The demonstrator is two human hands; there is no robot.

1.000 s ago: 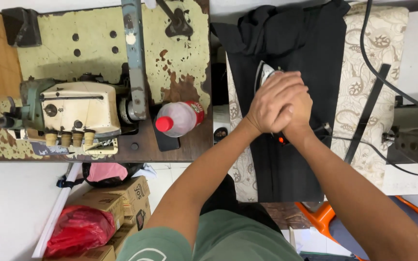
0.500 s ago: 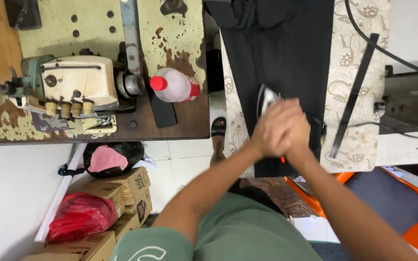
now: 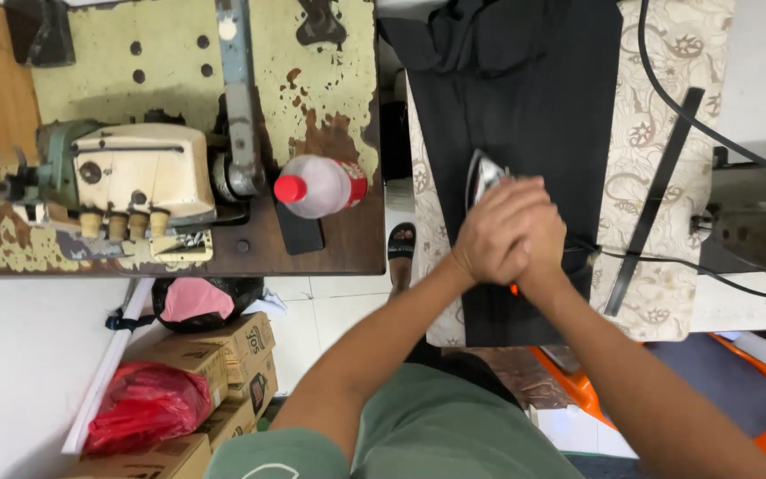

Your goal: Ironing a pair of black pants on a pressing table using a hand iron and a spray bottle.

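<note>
Both of my hands are stacked on the handle of a clothes iron (image 3: 482, 176). My left hand (image 3: 494, 232) lies on top and my right hand (image 3: 544, 241) is under and beside it. The iron's metal tip points away from me and rests on a black garment (image 3: 525, 98). The garment is spread along a patterned ironing board (image 3: 644, 142). The handle is hidden under my hands.
A black cord (image 3: 667, 89) runs across the board's right side beside a dark flat strip (image 3: 649, 200). Left stands a worn table (image 3: 321, 71) with a cream sewing machine (image 3: 135, 177) and a red-capped bottle (image 3: 321, 186). Cardboard boxes (image 3: 232, 355) and a red bag (image 3: 148, 404) sit on the floor.
My hands and the iron have slid a little toward me along the black garment. The view has shifted slightly.
</note>
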